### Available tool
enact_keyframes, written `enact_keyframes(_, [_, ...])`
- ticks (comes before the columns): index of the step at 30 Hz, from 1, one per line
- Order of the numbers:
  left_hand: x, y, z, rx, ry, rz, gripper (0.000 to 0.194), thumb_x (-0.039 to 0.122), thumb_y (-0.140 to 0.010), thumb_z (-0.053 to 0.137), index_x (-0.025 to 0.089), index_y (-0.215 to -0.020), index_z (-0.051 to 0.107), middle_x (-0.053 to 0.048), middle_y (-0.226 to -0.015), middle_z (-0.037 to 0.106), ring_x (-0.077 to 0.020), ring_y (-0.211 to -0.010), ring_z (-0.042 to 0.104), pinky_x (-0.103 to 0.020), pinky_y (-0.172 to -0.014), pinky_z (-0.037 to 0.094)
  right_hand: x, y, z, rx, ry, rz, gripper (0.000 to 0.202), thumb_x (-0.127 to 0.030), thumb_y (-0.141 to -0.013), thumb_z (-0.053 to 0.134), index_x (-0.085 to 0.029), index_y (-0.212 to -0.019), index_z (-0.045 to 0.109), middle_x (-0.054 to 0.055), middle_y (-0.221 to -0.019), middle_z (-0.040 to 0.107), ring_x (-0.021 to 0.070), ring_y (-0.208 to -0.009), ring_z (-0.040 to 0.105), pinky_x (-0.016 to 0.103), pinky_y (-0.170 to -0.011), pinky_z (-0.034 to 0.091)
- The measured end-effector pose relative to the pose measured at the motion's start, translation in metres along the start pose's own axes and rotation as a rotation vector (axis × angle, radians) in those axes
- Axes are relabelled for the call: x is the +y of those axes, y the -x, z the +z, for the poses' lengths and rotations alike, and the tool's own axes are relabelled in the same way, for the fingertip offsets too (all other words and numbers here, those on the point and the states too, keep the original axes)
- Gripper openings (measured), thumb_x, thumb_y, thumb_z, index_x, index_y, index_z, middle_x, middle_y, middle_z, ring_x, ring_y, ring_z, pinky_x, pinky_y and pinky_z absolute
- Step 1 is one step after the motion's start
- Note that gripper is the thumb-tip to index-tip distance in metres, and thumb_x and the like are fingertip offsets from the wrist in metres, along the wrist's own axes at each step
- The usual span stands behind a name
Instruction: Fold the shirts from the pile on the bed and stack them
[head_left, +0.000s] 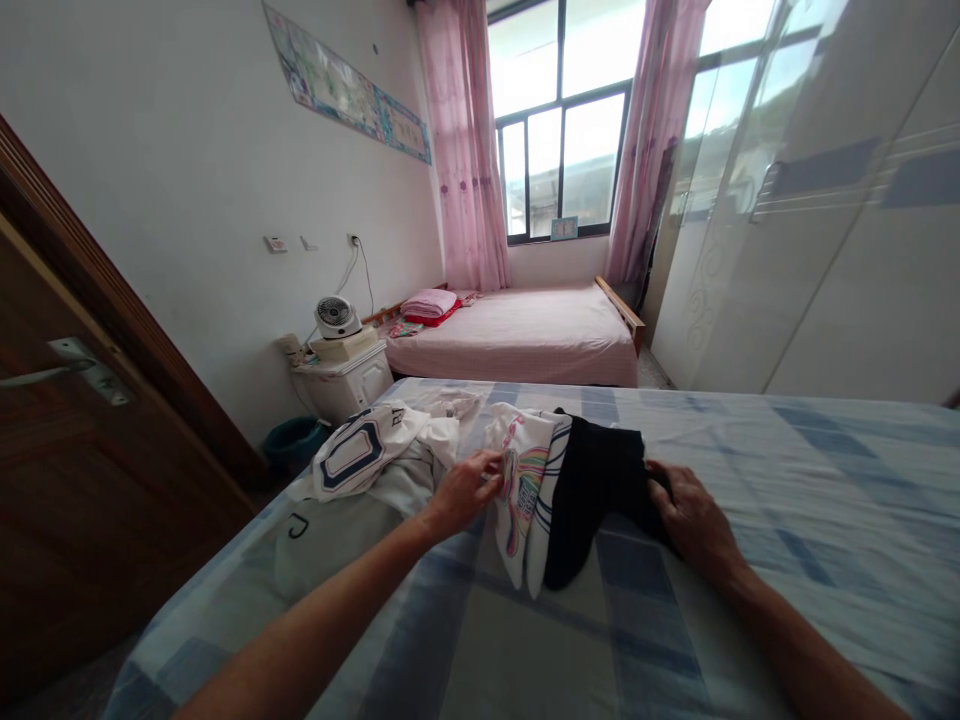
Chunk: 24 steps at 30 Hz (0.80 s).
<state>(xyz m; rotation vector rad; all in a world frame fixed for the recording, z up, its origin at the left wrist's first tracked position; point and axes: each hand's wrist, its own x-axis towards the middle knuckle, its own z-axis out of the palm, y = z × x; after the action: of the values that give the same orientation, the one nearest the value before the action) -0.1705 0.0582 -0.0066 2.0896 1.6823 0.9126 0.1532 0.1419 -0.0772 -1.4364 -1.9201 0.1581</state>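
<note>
On the blue-and-white checked bedcover lies a white garment with a rainbow-coloured print [521, 480], folded narrow. My left hand [472, 485] is at its left edge, thumb and fingers pinched on the cloth. A white strip with dark stripes [551, 490] shows between this garment and a black garment [592, 490]. At the black cloth's right end, my right hand [694, 515] has its fingers curled over the edge, gripping it; the fingertips are partly hidden. Left of my left hand sit a crumpled white shirt with a dark number [367, 450] and a pale grey-green garment [330, 540].
Checked bedcover [847, 540] stretches to the right. Beyond it stands a second bed with a pink sheet [517, 335]. A small fan [337, 317] rests on a white bedside cabinet [356, 378], near a bin [294, 445]. A wooden door [90, 480] is at left, a glossy wardrobe [817, 250] at right.
</note>
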Motion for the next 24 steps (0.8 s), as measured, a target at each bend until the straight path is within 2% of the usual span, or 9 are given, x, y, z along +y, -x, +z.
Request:
enact_keyframes(2, [0.001,0.0,0.015,-0.009,0.254,-0.138,0.016,0.022,-0.078,0.054,0.019,-0.089,0.065,-0.005,-0.085,0.068,-0.0184,-0.079,0.064,-0.029,-0.073,0.05,0.0,0.0,0.0,-0.01,0.005,0.01,0.039,-0.035,-0.089,0.035,-0.015,-0.115,0.057,0.013,-0.115,0.06,0.0268,-0.107,0.057,0.042,-0.093,0.044])
enact_keyframes(4, [-0.001,-0.003,0.021,0.032,0.36,-0.22,0.008,0.022,-0.074,0.058,0.017,-0.076,0.064,-0.003,-0.072,0.066,-0.0177,-0.071,0.063,-0.028,-0.067,0.049,0.0,-0.001,0.0,-0.015,0.009,0.012,0.039,-0.035,-0.089,0.035,-0.015,-0.115,0.057,0.013,-0.115,0.059,0.027,-0.107,0.056,0.043,-0.092,0.044])
enact_keyframes(7, [-0.001,-0.007,0.022,0.057,0.529,-0.285,0.02,0.033,-0.074,0.062,0.015,-0.084,0.062,-0.005,-0.079,0.067,-0.0162,-0.072,0.063,-0.026,-0.065,0.048,0.001,-0.001,0.001,-0.007,0.014,0.013,0.039,-0.035,-0.089,0.036,-0.015,-0.115,0.058,0.012,-0.114,0.06,0.0265,-0.107,0.057,0.042,-0.092,0.044])
enact_keyframes(9, [0.001,-0.008,0.023,0.035,0.737,-0.353,0.035,0.041,-0.071,0.067,0.014,-0.094,0.061,-0.006,-0.089,0.067,-0.0151,-0.074,0.063,-0.026,-0.067,0.048,0.001,-0.001,0.002,0.002,0.021,0.012,0.038,-0.034,-0.089,0.036,-0.016,-0.114,0.058,0.012,-0.113,0.061,0.0261,-0.106,0.057,0.042,-0.092,0.044])
enact_keyframes(11, [0.003,-0.01,0.026,0.014,0.857,-0.39,0.044,0.046,-0.066,0.071,0.013,-0.094,0.06,-0.007,-0.088,0.067,-0.0146,-0.074,0.062,-0.026,-0.068,0.048,0.001,-0.002,0.003,0.01,0.029,0.01,0.037,-0.033,-0.089,0.037,-0.016,-0.114,0.058,0.011,-0.112,0.061,0.0257,-0.105,0.058,0.041,-0.092,0.044])
enact_keyframes(14, [0.006,-0.013,0.036,0.043,0.789,-0.372,0.041,0.048,-0.063,0.071,0.013,-0.08,0.059,-0.004,-0.074,0.064,-0.0125,-0.063,0.058,-0.024,-0.061,0.044,0.002,-0.002,0.004,0.017,0.037,0.0,0.036,-0.032,-0.089,0.037,-0.015,-0.113,0.058,0.012,-0.111,0.061,0.0256,-0.104,0.058,0.041,-0.091,0.044])
enact_keyframes(17, [0.009,-0.019,0.041,0.112,0.673,-0.343,0.03,0.042,-0.066,0.069,0.015,-0.066,0.056,0.002,-0.06,0.056,-0.0093,-0.054,0.049,-0.022,-0.053,0.036,0.001,-0.001,0.003,0.022,0.028,-0.011,0.036,-0.032,-0.089,0.037,-0.015,-0.114,0.058,0.012,-0.111,0.061,0.0256,-0.104,0.058,0.041,-0.091,0.044])
enact_keyframes(20, [0.018,-0.023,0.029,0.175,0.557,-0.294,0.022,0.03,-0.065,0.069,0.016,-0.059,0.054,0.004,-0.054,0.051,-0.0093,-0.053,0.045,-0.022,-0.052,0.032,0.0,0.0,0.002,0.02,0.009,-0.014,0.035,-0.03,-0.089,0.038,-0.014,-0.113,0.058,0.013,-0.11,0.061,0.025,-0.105,0.057,0.04,-0.092,0.044])
enact_keyframes(24, [0.051,-0.022,-0.021,0.29,0.329,-0.136,0.023,0.03,-0.068,0.068,0.017,-0.058,0.052,0.005,-0.051,0.047,-0.0094,-0.051,0.041,-0.022,-0.051,0.03,-0.004,0.001,0.0,-0.003,0.003,0.001,0.036,-0.029,-0.09,0.037,-0.014,-0.115,0.057,0.013,-0.112,0.061,0.0252,-0.106,0.056,0.04,-0.093,0.043])
